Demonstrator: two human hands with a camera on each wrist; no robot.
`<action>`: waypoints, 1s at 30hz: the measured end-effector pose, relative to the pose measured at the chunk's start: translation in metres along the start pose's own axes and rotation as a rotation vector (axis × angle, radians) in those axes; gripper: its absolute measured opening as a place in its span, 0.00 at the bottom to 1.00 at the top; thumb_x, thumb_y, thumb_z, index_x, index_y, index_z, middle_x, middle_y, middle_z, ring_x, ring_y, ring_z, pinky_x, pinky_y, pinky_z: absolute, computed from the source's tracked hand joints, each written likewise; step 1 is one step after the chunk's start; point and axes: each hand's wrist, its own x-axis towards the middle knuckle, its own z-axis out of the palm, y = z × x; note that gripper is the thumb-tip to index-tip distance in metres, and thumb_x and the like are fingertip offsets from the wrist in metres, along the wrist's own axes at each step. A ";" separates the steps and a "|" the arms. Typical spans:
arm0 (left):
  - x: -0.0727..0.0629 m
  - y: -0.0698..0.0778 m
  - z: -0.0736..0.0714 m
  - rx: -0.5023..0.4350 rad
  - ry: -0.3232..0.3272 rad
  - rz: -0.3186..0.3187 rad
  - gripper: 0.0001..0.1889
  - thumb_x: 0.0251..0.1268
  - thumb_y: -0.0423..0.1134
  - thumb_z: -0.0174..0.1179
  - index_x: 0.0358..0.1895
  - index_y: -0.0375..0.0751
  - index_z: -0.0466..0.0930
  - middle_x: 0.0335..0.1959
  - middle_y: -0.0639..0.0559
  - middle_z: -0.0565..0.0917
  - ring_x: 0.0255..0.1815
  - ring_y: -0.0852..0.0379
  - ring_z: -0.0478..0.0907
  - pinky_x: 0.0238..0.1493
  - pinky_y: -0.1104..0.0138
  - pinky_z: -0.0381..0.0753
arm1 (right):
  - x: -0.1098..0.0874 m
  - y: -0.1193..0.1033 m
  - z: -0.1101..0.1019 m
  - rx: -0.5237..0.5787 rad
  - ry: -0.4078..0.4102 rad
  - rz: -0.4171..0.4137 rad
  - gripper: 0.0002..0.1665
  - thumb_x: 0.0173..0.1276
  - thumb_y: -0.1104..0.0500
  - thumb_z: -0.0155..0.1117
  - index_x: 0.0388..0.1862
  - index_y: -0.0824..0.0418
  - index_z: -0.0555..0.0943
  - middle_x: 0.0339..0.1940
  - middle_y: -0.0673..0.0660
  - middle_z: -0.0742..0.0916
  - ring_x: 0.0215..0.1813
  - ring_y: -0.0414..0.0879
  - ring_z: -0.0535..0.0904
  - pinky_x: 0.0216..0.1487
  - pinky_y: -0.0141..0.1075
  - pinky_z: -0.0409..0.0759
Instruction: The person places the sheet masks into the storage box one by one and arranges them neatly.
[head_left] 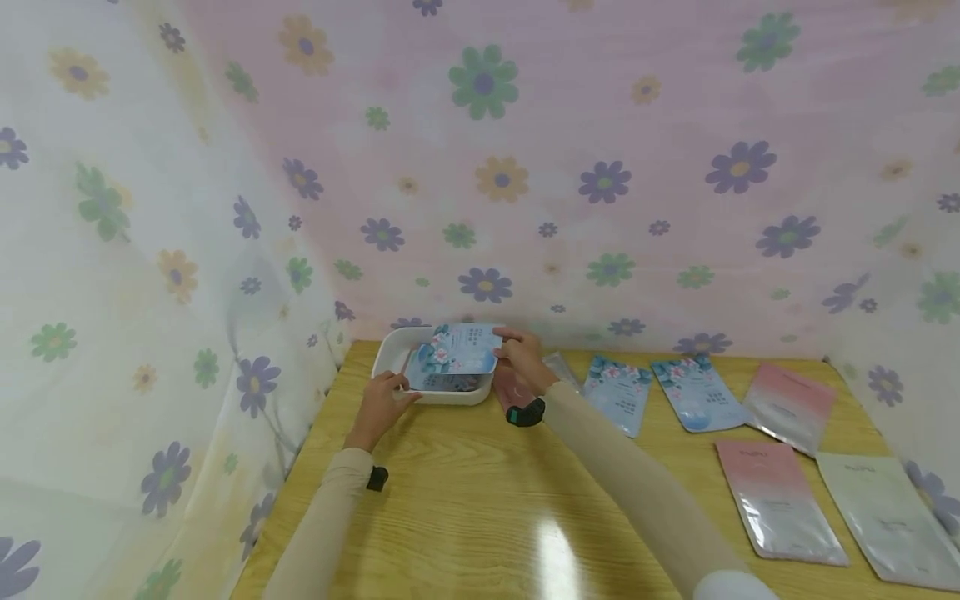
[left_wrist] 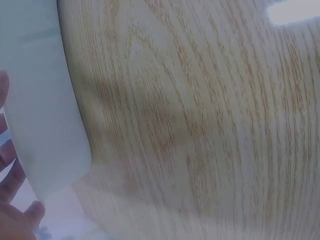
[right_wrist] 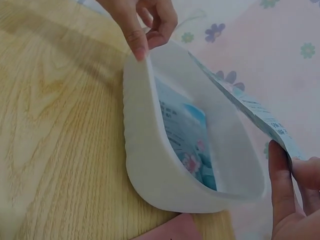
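Observation:
A white plastic basin (head_left: 450,399) stands at the back left of the wooden table. My left hand (head_left: 381,407) grips its near left rim, the thumb outside the wall (right_wrist: 142,150) and the other fingers over the inner side. Between thumb and fingers, my right hand (head_left: 521,357) pinches one end of a light-blue floral sachet (head_left: 467,348), like a sheet-mask packet. This sachet slants above the basin's far side. Inside the basin lies another blue floral sachet (right_wrist: 182,132). In the left wrist view, the left hand's fingers (left_wrist: 11,182) show beside the basin wall.
Two blue floral sachets (head_left: 618,393) (head_left: 697,396) lie right of the basin. Farther right are pink-and-silver sachets (head_left: 783,500) and a pale green one (head_left: 888,517). A pink sachet (head_left: 512,390) lies partly under my right forearm. Flowered cloth (head_left: 555,225) hangs behind the table.

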 end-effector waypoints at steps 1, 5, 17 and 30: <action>0.000 0.000 0.001 -0.001 -0.007 -0.009 0.14 0.44 0.39 0.76 0.24 0.39 0.77 0.24 0.47 0.74 0.22 0.55 0.65 0.26 0.60 0.68 | 0.003 0.002 0.002 -0.012 0.013 -0.002 0.25 0.62 0.75 0.53 0.58 0.63 0.77 0.52 0.63 0.78 0.33 0.47 0.78 0.44 0.45 0.78; 0.000 0.003 0.003 -0.024 -0.039 -0.029 0.14 0.46 0.40 0.74 0.25 0.38 0.78 0.24 0.47 0.75 0.22 0.54 0.67 0.26 0.60 0.68 | 0.009 0.012 0.012 -0.077 0.052 -0.025 0.25 0.60 0.75 0.54 0.57 0.64 0.78 0.52 0.64 0.78 0.32 0.49 0.77 0.48 0.52 0.76; 0.003 -0.001 0.009 -0.023 0.004 -0.011 0.14 0.44 0.40 0.76 0.24 0.40 0.77 0.24 0.48 0.75 0.24 0.53 0.68 0.27 0.59 0.69 | 0.026 0.038 0.040 -0.328 0.016 -0.139 0.26 0.52 0.77 0.55 0.52 0.69 0.79 0.45 0.66 0.79 0.36 0.57 0.72 0.31 0.43 0.75; 0.000 -0.007 0.004 -0.034 0.027 0.004 0.14 0.43 0.38 0.76 0.24 0.38 0.78 0.23 0.47 0.75 0.22 0.55 0.67 0.25 0.61 0.69 | 0.030 0.033 0.048 -0.924 -0.141 -0.302 0.22 0.50 0.75 0.55 0.48 0.75 0.79 0.51 0.68 0.81 0.57 0.59 0.73 0.59 0.47 0.69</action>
